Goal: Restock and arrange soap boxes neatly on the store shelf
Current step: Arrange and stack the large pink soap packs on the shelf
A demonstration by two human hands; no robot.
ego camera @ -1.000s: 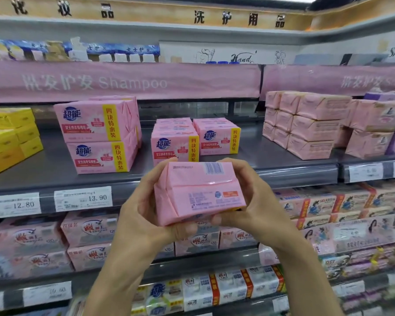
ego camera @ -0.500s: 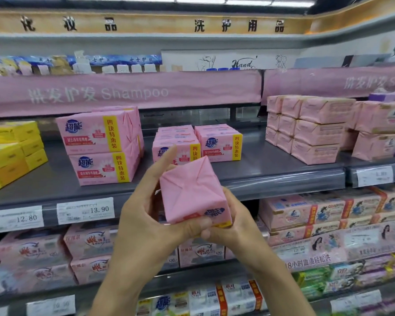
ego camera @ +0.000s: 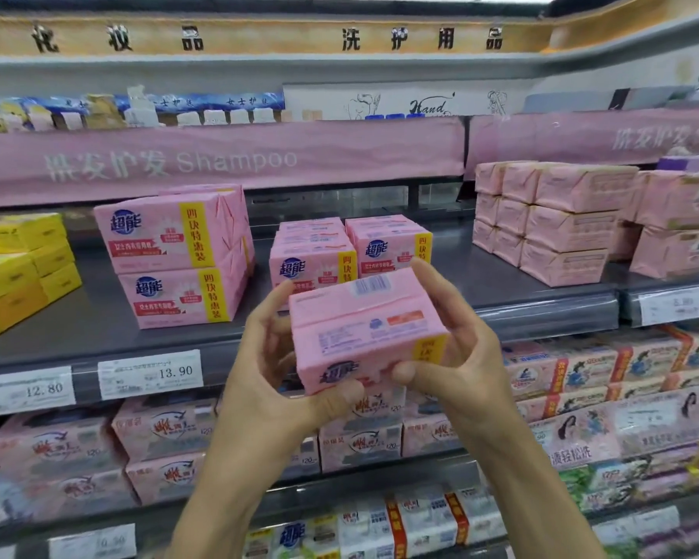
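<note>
While hovering before the shelf's front edge, grips a pink soap pack (ego camera: 370,332) from both sides. Left hand (ego camera: 275,381) curled round the left end, thumb under the lower front corner. Right hand (ego camera: 461,349) curled round the right end, fingers over the top, thumb on the front face. Held in the air, touching nothing on the shelf (ego camera: 97,316), barcode side up and logo side tipped toward the camera.

Directly behind it, near the middle of the shelf, two low rows (ego camera: 311,252) of matching packs, one layer high. Toward the left, a two-high stack (ego camera: 174,256) of the same kind, above the 13.90 price tag (ego camera: 150,373). At the shelf's left end, yellow boxes (ego camera: 17,268); toward the right end, paler pink packs (ego camera: 561,223).

Probably headed for the top of a low row. Risks, as a judgement:
- Landing barcode side outward instead of logo side, spoiling the facing.
- Shoving the low rows backward or askew if pushed in too hard.
- Overhanging and sliding off the glossy wrap below if set down off-centre.
- Slipping from the thumbs, given a pinch at the ends only.
</note>
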